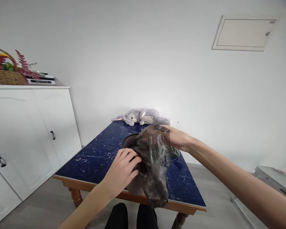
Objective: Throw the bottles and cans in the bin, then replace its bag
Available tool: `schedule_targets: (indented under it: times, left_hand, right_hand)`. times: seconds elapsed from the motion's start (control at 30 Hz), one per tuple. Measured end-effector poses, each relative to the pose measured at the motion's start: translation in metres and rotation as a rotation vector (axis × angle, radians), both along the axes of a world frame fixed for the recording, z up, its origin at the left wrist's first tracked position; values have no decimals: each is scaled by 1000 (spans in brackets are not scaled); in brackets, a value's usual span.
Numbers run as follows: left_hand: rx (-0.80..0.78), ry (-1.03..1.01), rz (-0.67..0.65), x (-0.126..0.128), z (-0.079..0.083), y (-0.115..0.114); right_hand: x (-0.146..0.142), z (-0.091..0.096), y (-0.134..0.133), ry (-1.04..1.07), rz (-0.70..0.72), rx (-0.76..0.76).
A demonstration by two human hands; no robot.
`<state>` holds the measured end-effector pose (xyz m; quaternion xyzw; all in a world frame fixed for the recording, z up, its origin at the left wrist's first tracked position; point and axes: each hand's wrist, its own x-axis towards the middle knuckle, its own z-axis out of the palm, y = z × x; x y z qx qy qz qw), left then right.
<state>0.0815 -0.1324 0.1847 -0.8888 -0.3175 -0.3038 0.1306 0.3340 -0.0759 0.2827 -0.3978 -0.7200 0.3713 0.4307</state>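
Observation:
A round bin with a dark rim [127,137] stands at the near part of the blue table, in front of my body. A thin, see-through black garbage bag [156,162] lies over its right side and hangs down past the table's front edge. With curled fingers, my left hand [126,168] grips the bag at the bin's near rim. My right hand [171,135] is at the far right of the rim, closed on the bag's upper part; the plastic covers its fingers, which show only dimly. Much of the bin's body is hidden behind the bag and my left hand.
A grey plush rabbit [143,116] lies at the table's far edge by the wall. Behind my right wrist, a clear greenish object [175,152] is partly hidden. The blue marbled table [92,159] has wooden edges. White cabinets [35,127] stand left, a grey unit [274,181] right.

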Motion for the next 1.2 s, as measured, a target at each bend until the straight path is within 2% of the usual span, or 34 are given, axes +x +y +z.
schedule_targets:
  times: [0.07,0.13,0.17,0.23,0.3,0.37,0.43,0.5,0.57,0.6,0.73,0.83,0.93,1.03,1.2]
  left_hand:
    - [87,-39,97,1,-1,-2]
    - [178,-152,165,5,0,-12]
    - [232,-214,150,7,2,-20]
    - [347,-260,-1,14,8,-34]
    - [401,-159,-206,24,17,-41]
    - [373,-32,-290,33,27,-39]
    - [332,5,-224,38,34,-27]
    - [318,-23,-89,36,38,-12]
    - [321,-49,57,26,39,3]
    - [324,-58,129,19,39,10]
    - [313,-87,390,-11,31,31]
    - [238,-106,499,-29,20,49]
    - [68,-158,522,-44,5,71]
    - [-130,-205,511,-58,-18,91]
    - [-268,-171,453,-73,-66,103]
  right_hand:
    - [-10,1,-2,50,133,-148]
    - [-18,0,-2,123,111,-174]
    - [-22,0,-2,144,76,-147]
    - [-28,-1,-1,136,66,-84]
    - [-34,-2,4,52,129,-6]
    - [-39,-3,14,-88,180,135]
    - [-43,-6,28,-220,156,334]
    - [-45,-11,46,-292,78,518]
    - [-44,-20,64,-340,9,608]
    - [-42,-26,73,-359,-13,598]
    - [-36,-49,99,-377,-28,375]
    - [-36,-63,113,-341,-8,268]
    - [-39,-68,126,-282,24,155]
    - [-38,-72,134,-209,93,-3]
    - [-20,-91,132,-69,198,-433]
